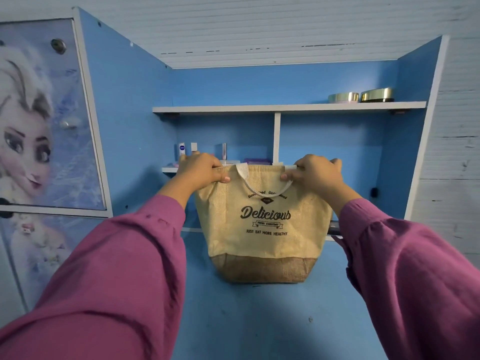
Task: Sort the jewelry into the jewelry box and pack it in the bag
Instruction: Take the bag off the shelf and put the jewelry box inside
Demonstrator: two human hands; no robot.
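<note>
Blue tabletop (259, 320) carried the bag (262, 237), upright. My left hand (201, 167) and right hand (315, 171) each gripped its top edge. Packing stage, apparently; box unseen. Next: likely closing it.

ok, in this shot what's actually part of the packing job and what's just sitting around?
Part of the job:
- tote bag, upright on the blue desk
- left hand and right hand, each gripping its top edge
- jewelry box: not visible

Just lying about:
- two gold tins on the top shelf
- small tubes and purple box behind the bag
- cartoon cabinet door
</note>
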